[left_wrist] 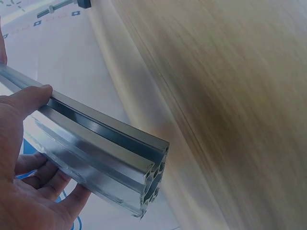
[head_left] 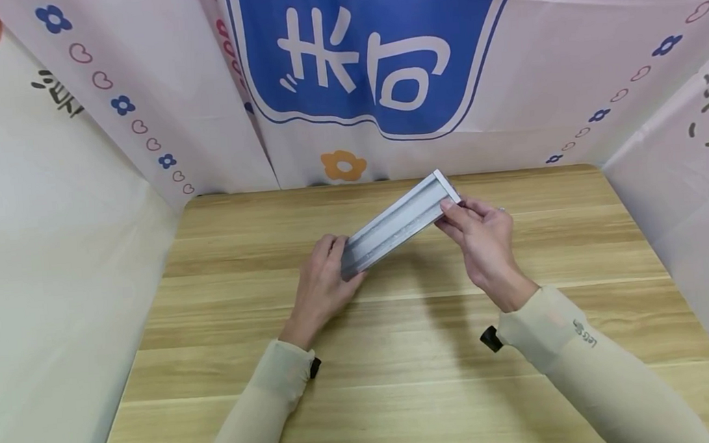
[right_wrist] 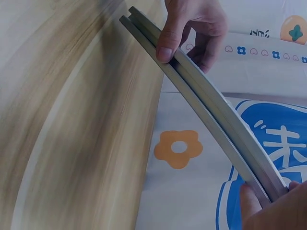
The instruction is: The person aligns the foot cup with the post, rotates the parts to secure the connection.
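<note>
A silver slotted aluminium profile (head_left: 398,222) is held up off the wooden table, slanting from lower left to upper right in the head view. My left hand (head_left: 323,278) grips its lower left end, thumb on one side and fingers on the other. At the upper right end, my right hand (head_left: 479,237) pinches the bar between thumb and fingers. The left wrist view shows the profile's (left_wrist: 105,148) open cut end, with hollow channels. Along its edge runs a long groove, seen in the right wrist view, where the left thumb (right_wrist: 165,51) presses beside it.
The wooden table (head_left: 366,385) spreads beneath both arms. Behind it hangs a printed cloth (head_left: 536,85) with a blue sign and flowers, and pale cloth (head_left: 43,271) hangs at the sides. A small black piece (head_left: 491,339) shows by the right sleeve.
</note>
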`<state>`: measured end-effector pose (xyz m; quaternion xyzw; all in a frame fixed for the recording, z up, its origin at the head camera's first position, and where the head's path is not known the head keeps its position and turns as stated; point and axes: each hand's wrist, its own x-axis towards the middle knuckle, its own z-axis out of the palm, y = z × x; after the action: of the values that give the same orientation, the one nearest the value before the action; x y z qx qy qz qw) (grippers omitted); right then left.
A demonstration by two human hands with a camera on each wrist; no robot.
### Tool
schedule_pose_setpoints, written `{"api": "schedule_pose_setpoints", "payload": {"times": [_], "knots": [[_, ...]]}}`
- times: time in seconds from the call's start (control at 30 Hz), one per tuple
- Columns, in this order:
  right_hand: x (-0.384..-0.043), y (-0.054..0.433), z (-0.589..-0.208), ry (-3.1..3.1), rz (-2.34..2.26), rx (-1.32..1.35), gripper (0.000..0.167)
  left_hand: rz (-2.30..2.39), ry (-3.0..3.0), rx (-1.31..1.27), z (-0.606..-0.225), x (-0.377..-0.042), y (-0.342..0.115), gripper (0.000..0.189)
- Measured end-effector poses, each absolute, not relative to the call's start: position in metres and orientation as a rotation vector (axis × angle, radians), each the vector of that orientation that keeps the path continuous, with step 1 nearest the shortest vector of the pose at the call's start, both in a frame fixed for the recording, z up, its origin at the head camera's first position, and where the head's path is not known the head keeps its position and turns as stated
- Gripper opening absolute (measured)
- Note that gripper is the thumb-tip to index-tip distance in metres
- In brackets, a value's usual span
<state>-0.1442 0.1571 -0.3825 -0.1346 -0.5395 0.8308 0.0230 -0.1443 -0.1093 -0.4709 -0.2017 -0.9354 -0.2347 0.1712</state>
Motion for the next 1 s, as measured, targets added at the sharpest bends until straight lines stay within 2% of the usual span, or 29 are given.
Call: {"api": "schedule_pose_setpoints", "payload": {"times": [0.23, 0.63, 1.0], "knots": [[-0.145, 0.155, -0.376, -1.663, 2.558, -0.398, 0.054, -0.691, -2.649, -0.541, -0.472, -0.142, -0.106, 0.068], [-0.146, 0.15, -0.366, -1.659, 2.515, -0.302, 0.032, -0.757, -2.64, -0.446, -0.47, -0.136, -0.097, 0.069], [-0.145, 0.147, -0.353, -1.739, 2.432, -0.195, 0.037, -0.805, -2.575, -0.372, -0.469, -0.132, -0.09, 0.067]]}}
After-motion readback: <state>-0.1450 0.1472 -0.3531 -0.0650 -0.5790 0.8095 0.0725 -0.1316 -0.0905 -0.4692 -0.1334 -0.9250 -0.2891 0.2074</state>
